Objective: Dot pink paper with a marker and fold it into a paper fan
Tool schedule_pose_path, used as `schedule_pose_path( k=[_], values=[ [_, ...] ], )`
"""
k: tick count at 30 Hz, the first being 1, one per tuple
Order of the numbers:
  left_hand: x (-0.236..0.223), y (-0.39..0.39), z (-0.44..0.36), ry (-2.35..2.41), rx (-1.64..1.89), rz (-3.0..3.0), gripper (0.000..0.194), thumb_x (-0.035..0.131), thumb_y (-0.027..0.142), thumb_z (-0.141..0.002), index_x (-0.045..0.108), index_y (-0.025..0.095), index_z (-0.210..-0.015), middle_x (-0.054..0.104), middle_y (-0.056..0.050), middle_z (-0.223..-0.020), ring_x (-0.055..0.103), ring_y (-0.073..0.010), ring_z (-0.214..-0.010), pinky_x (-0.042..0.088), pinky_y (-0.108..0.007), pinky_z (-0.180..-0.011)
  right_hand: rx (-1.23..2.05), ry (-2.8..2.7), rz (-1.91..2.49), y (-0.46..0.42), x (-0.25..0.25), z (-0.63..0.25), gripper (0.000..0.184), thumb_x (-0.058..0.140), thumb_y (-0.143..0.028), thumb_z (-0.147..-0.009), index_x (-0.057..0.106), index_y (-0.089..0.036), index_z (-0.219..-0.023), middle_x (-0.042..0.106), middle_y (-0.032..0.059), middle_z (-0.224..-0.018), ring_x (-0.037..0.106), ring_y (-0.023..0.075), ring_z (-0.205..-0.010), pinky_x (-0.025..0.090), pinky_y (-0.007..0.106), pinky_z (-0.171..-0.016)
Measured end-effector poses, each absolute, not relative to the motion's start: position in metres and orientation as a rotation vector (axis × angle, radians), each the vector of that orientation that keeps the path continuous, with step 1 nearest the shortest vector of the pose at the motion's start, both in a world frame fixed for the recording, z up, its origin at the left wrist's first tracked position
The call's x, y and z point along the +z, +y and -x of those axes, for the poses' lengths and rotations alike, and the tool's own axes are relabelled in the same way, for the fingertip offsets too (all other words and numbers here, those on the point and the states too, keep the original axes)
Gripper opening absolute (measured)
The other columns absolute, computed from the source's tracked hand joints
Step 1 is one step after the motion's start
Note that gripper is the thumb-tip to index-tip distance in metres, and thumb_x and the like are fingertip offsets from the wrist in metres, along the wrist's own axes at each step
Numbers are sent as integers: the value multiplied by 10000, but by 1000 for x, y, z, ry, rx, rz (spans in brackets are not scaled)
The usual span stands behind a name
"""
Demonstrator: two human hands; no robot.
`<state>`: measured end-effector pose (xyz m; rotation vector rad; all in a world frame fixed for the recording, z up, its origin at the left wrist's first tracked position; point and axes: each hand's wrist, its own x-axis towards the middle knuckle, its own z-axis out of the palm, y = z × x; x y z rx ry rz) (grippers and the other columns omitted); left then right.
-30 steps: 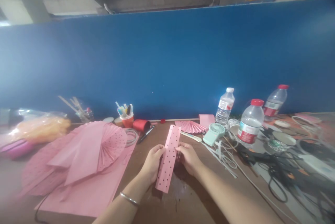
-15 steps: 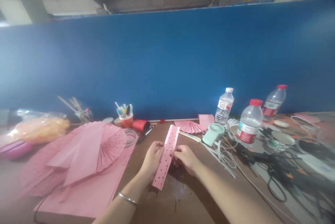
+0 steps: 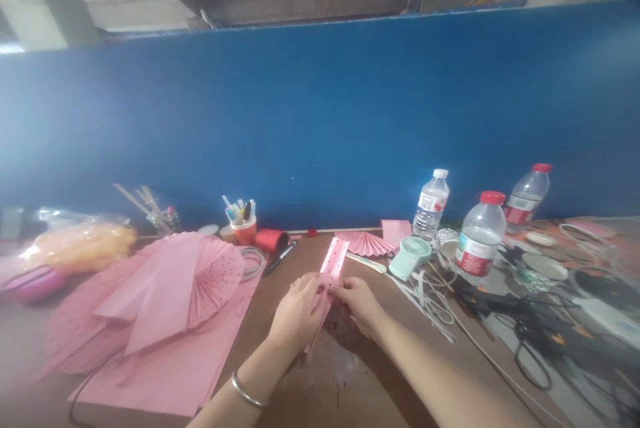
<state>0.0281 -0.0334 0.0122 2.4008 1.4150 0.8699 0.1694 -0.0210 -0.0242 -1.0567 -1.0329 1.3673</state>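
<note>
A pink paper strip (image 3: 333,261) with dark dots is held up over the brown table, creased lengthwise and partly hidden by fingers. My left hand (image 3: 299,311) is closed on its left edge, the fingers lying across the paper. On the right edge, my right hand (image 3: 361,305) pinches the same strip between thumb and fingers. Just behind the strip lies a pleated pink paper fan (image 3: 367,243). To the left, larger pleated pink paper (image 3: 215,281) and plain pink sheets (image 3: 165,381) are piled up.
A black pen (image 3: 280,257), red thread spool (image 3: 271,240) and cup of pens (image 3: 245,231) stand at the back. On the right are a mint handheld fan (image 3: 410,258), a cutter knife (image 3: 367,263), water bottles (image 3: 480,238) and tangled cables (image 3: 530,348). A blue partition (image 3: 320,121) rises behind.
The left hand has moved right and over the strip, its fingers now across the paper. The strip has gone from flat to folded along its length and looks narrower.
</note>
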Motion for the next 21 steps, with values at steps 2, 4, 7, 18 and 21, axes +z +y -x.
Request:
schedule_pose_path(
  k=[2, 4, 7, 18, 21],
  values=[
    [13, -36, -30, 1412, 872, -2349, 263, 511, 248, -714, 522, 225, -976, 553, -48, -1030, 487, -227, -960, 354, -321, -818, 1379, -1013, 1056, -20, -26, -170, 201, 638, -274, -602, 517, -136, -518, 485, -38, -411, 370, 54, -355, 211, 187, -369],
    [13, -36, -32, 1391, 896, -2247, 295, 551, 239, -676, 520, 229, -968, 570, -34, -990, 505, -218, -929, 370, -305, -786, 1384, -1014, 1041, -20, -28, -170, 220, 644, -295, -609, 518, -134, -529, 485, -37, -414, 365, 54, -348, 195, 185, -360],
    [11, -34, -32, 1312, 959, -2084, 211, 533, 211, -686, 536, 227, -896, 599, -11, -904, 538, -184, -857, 388, -271, -736, 1371, -1056, 981, -20, -28, -171, 249, 643, -328, -632, 521, -130, -541, 474, -41, -421, 347, 46, -337, 182, 185, -350],
    [4, -25, -30, 1106, 984, -1693, 245, 550, 324, -714, 533, 170, -904, 635, -48, -847, 593, -178, -764, 432, -250, -664, 1394, -1036, 915, -19, -30, -172, 285, 660, -387, -637, 543, -130, -600, 466, -50, -465, 357, 46, -373, 227, 184, -377],
    [2, -22, -29, 1077, 989, -1647, 229, 524, 348, -735, 545, 160, -863, 632, -44, -829, 587, -168, -720, 431, -246, -638, 1418, -1015, 905, -19, -31, -172, 276, 657, -379, -640, 530, -136, -613, 464, -49, -484, 364, 50, -398, 252, 185, -400]
  ],
)
